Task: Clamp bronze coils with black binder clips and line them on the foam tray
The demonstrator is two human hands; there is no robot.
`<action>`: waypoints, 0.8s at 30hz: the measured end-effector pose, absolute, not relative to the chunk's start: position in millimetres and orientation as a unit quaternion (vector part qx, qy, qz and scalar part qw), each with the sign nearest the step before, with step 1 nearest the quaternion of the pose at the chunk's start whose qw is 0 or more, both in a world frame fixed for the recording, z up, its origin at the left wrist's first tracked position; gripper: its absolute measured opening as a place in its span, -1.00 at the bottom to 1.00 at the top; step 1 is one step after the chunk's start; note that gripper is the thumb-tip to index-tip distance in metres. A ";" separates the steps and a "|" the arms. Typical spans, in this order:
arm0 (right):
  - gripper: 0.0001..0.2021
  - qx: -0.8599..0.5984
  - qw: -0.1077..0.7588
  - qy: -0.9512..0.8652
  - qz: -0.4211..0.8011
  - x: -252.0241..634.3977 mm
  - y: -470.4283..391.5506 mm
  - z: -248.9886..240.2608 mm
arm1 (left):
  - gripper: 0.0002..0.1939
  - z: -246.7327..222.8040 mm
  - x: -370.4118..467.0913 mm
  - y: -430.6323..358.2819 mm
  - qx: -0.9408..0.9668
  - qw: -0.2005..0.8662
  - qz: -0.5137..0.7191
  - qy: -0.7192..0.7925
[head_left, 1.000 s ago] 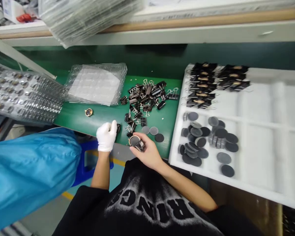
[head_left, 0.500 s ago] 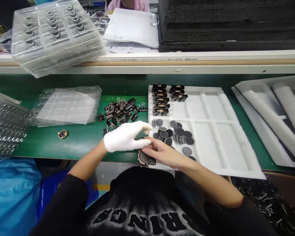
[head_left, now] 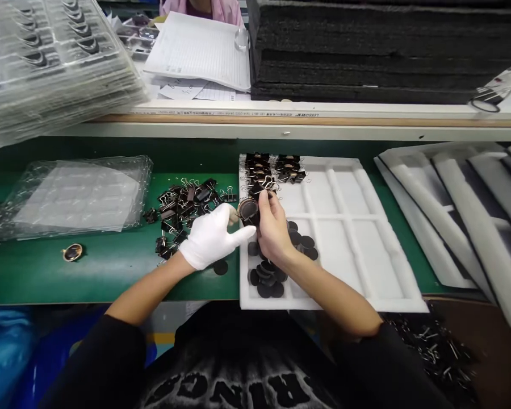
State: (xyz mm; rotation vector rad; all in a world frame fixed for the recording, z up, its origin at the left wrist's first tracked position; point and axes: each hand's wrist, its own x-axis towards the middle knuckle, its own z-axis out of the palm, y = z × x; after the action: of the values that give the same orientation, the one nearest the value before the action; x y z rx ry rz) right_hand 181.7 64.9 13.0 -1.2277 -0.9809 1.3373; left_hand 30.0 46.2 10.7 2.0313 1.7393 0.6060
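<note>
Over the near left part of the white foam tray (head_left: 368, 253), my hands hold up a round gold-rimmed piece (head_left: 249, 209) with a dark disc face, like a watch case. Black binder clips are clamped at its edge. My bare right hand (head_left: 275, 227) pinches it from the right, at a clip (head_left: 267, 184) with wire handles. In a white glove, my left hand (head_left: 213, 236) closes on its left side, thumb stretched below it. Loose black discs (head_left: 268, 278) lie in the tray under my right hand. One dark disc (head_left: 220, 267) rests on the green table.
A heap of binder clips (head_left: 187, 201) lies left of the tray, whose far left compartments hold clipped pieces (head_left: 289, 168). Another gold-rimmed piece (head_left: 72, 252) lies near a clear plastic tray (head_left: 79, 196). Foam trays (head_left: 443, 210) lean at right. A shelf edge (head_left: 187, 129) crosses behind.
Both hands have lifted the round piece from the tray's near edge, away from my body. The loose discs lie differently, and one now shows on the green table. The view has shifted.
</note>
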 end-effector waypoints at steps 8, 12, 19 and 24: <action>-0.59 -0.537 0.517 -0.347 0.569 160.1 60.7 -1.3 | -0.72 0.5 29.9 43.9 0.682 0.348 0.289 0.575; -0.60 -0.542 0.501 -0.412 0.534 183.9 66.9 -7.9 | -0.71 -4.7 19.0 45.5 0.559 0.500 0.414 0.516; -0.68 -0.532 0.389 -0.555 0.507 196.6 46.8 -22.4 | -0.62 4.8 20.3 46.6 0.374 0.625 0.529 0.436; -0.70 -0.623 0.322 -0.582 0.413 220.1 39.4 -32.0 | -0.67 1.3 11.8 51.3 0.526 0.565 0.512 0.377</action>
State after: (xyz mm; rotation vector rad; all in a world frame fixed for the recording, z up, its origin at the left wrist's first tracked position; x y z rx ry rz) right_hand 220.1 39.4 -32.0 -1.6359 -1.5277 1.0838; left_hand 11.8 51.3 1.3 1.2371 0.8859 1.2046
